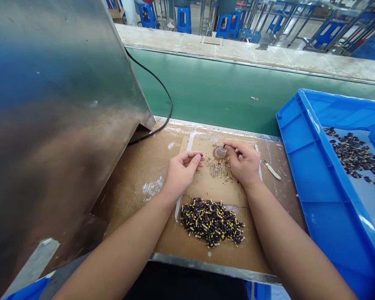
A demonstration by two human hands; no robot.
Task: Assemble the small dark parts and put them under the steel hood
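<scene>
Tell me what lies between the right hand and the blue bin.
In the head view, a pale-handled tool lies between the right hand and the blue bin; a strip of white tape shows close beside the hand.

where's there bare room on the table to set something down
Mostly bare: the tabletop between metal panel and left hand, beyond the white scuffs; a narrow strip between white-handled tool and blue bin. Crowded: by the right hand and round clear item, and the dark, yellow-tipped pile.
</scene>
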